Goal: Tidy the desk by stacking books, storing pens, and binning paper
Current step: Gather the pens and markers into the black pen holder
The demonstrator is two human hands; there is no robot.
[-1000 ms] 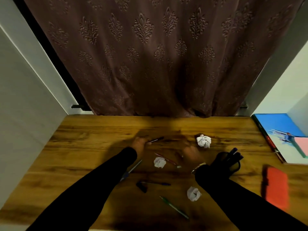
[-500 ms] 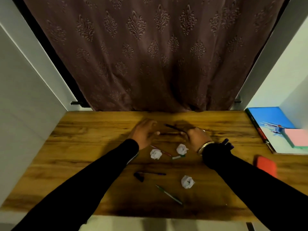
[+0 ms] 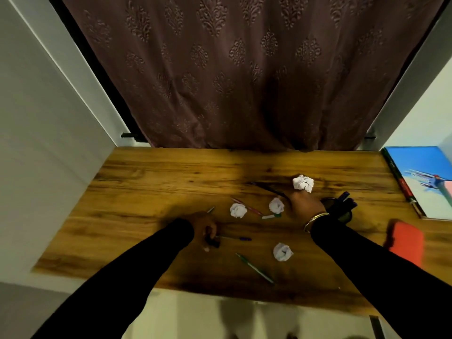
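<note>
Pens lie scattered over the middle of the wooden surface [image 3: 146,182], and the one my next move turns on is the blue pen [image 3: 234,238], stretched left to right with its near end just at my left hand [image 3: 204,228]. That hand rests low on the surface, fingers curled down over a small dark piece at the pen's end; whether they already pinch it I cannot tell. My right hand [image 3: 304,206] is further back, knuckles up, closed round a dark pen [image 3: 267,189] that slants away to the left. Just right of that wrist stands the dark pen holder [image 3: 342,210], already carrying pens, so the right hand is the nearer for storing. A green pen [image 3: 254,268] lies diagonally near the front edge, a red pen [image 3: 247,207] between two of the four paper balls [image 3: 238,210]. Books [image 3: 425,182] sit at the far right. Both sleeves reach in from below, elbows wide.
</note>
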